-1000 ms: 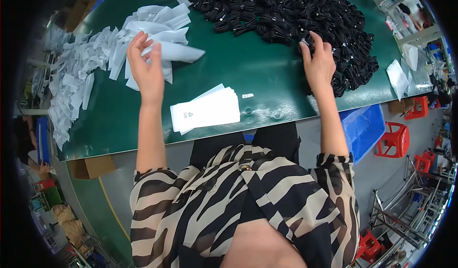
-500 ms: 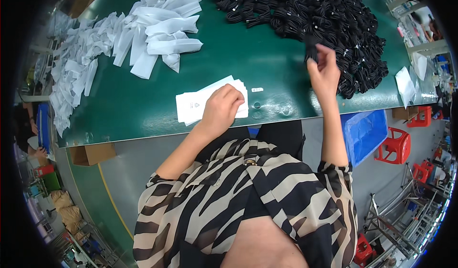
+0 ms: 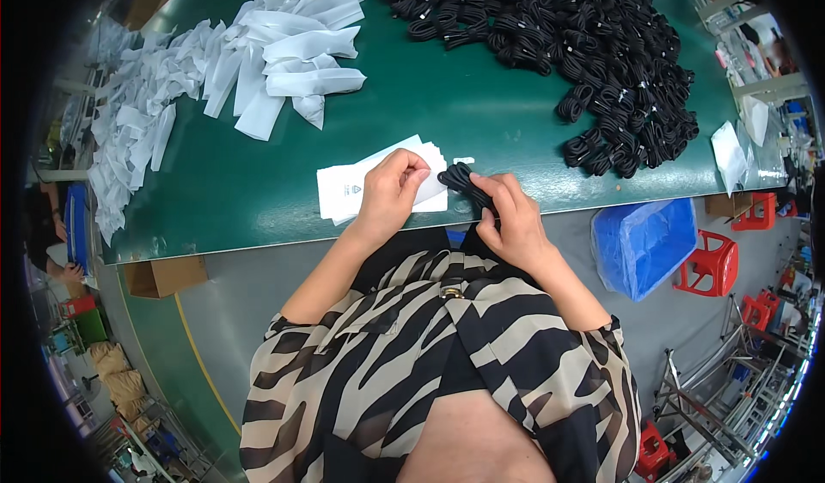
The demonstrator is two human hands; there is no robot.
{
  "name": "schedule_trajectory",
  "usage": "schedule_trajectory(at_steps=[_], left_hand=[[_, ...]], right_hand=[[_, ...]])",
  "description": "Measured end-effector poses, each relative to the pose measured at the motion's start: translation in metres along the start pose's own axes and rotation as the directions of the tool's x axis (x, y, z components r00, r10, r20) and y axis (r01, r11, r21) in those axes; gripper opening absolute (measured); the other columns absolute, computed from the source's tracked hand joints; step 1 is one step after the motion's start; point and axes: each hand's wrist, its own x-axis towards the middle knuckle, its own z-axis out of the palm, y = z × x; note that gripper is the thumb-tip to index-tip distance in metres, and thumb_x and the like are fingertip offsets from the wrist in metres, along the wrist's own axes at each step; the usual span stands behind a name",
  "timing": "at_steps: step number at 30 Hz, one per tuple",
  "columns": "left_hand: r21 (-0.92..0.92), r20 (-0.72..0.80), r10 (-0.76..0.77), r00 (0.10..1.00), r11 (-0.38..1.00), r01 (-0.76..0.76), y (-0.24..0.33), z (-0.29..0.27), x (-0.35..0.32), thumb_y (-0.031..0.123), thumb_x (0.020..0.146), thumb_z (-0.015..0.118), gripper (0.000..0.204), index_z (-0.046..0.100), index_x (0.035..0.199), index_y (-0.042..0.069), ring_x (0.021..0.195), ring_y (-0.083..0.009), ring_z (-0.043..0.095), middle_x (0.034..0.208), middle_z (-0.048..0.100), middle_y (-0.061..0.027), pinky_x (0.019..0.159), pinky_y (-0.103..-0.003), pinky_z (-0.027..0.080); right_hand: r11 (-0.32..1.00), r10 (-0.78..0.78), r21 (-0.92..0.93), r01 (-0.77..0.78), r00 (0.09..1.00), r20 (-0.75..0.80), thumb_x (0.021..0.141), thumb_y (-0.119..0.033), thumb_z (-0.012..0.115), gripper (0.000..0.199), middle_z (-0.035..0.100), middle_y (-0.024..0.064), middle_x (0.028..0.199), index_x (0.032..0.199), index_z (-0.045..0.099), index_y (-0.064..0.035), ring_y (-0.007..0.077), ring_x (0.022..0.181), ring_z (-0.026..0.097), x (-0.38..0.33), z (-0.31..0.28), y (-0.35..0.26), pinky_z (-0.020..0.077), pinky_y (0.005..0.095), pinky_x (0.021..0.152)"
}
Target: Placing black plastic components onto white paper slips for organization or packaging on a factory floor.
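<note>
On the green table [image 3: 412,105] lies a stack [image 3: 342,192] of white bags. The left hand [image 3: 388,194] is upon the stack, its thumb and fingertips near together. Just right of the stack, the right hand [image 3: 516,225] holds a black coil [image 3: 465,182]. Beyond the stack are white strips [image 3: 301,46] leftward and a coil heap [image 3: 593,36] rightward; a blue bin [image 3: 646,247] stands lower, well right of the stack.

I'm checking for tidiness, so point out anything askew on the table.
The stack of white packets is uneven: some edges stick out at an angle. A small white label lies separately to its right.
</note>
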Motion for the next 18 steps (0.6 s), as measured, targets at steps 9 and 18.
schedule_trajectory(at_steps=[9,18], left_hand=[[0.022,-0.028,0.112,0.993,0.993,-0.112,0.008,0.000,0.002,-0.001,0.090,0.067,0.004,0.063,0.091,-0.001,0.073,-0.0129,0.054,0.088,0.060,-0.0058,0.066,-0.026,0.044],[0.023,0.040,0.265,0.963,0.964,-0.266,0.013,0.003,-0.002,-0.002,0.087,0.067,0.005,0.063,0.089,0.000,0.076,-0.0181,0.057,0.089,0.061,-0.0082,0.066,-0.028,0.045]], right_hand=[[0.997,0.029,0.078,-0.024,0.997,-0.071,0.073,0.012,0.055,0.059,0.057,0.0170,0.106,0.131,0.056,0.0008,0.0243,0.073,0.058,-0.008,0.004,-0.005,0.0491,0.0326,0.062],[0.808,0.345,0.366,-0.461,0.875,0.339,0.078,0.010,0.055,0.046,0.062,0.0139,0.103,0.122,0.060,0.0008,0.0202,0.081,0.063,-0.005,-0.004,-0.004,0.0499,0.0282,0.068]])
